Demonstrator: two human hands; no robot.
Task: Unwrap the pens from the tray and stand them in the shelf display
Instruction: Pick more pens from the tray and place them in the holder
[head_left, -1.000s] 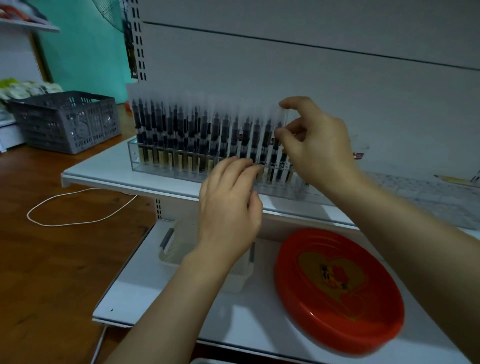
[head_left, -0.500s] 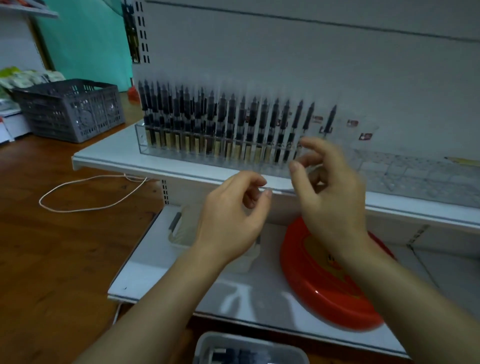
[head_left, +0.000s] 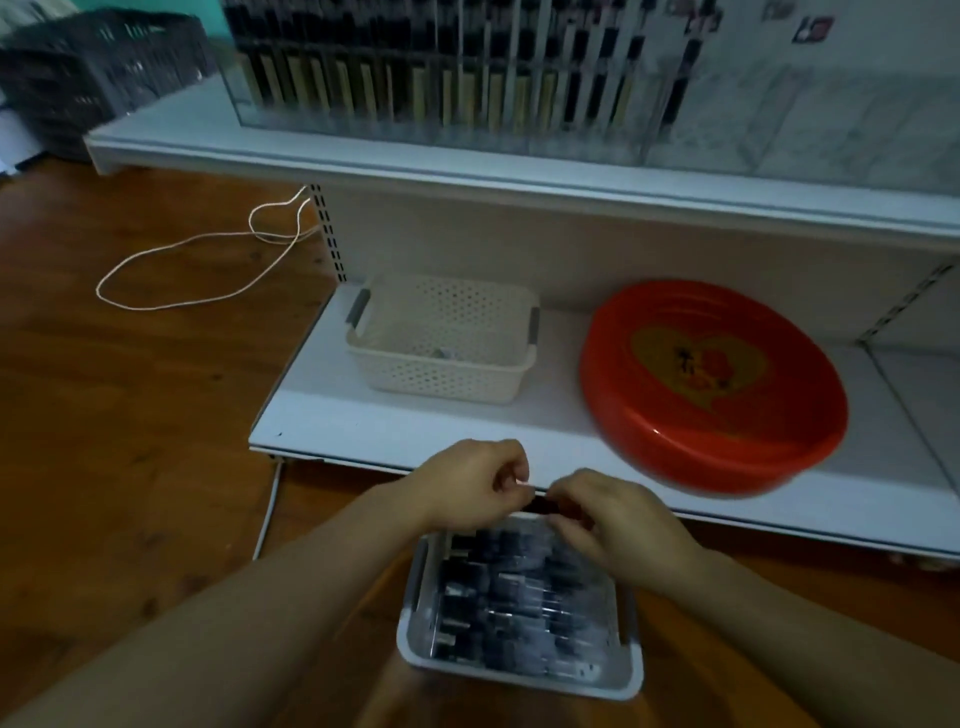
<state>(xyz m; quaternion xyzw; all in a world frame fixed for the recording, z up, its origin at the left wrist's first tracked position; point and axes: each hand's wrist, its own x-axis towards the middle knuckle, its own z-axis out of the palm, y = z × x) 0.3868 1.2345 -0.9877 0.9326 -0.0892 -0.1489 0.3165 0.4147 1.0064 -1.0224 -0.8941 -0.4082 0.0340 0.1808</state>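
Now both hands pinch one dark wrapped pen (head_left: 542, 503): left hand (head_left: 470, 486) at left end, right hand (head_left: 615, 519) at right. Pen lies crosswise, just above far edge of white plastic tray (head_left: 631, 680); clear acrylic shelf display (head_left: 441, 78) far above.

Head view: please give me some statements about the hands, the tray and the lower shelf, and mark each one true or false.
1. Both hands hold one dark pen between them above the far end of the tray. True; left hand, right hand.
2. The tray is empty. False; it is full of wrapped pens.
3. The red plate lies on the lower shelf, to the right of the cream basket. True.
4. The cream basket is heaped with pens. False; it is almost empty.
5. The tray stands on the upper shelf. False; it is low, in front of the lower shelf.
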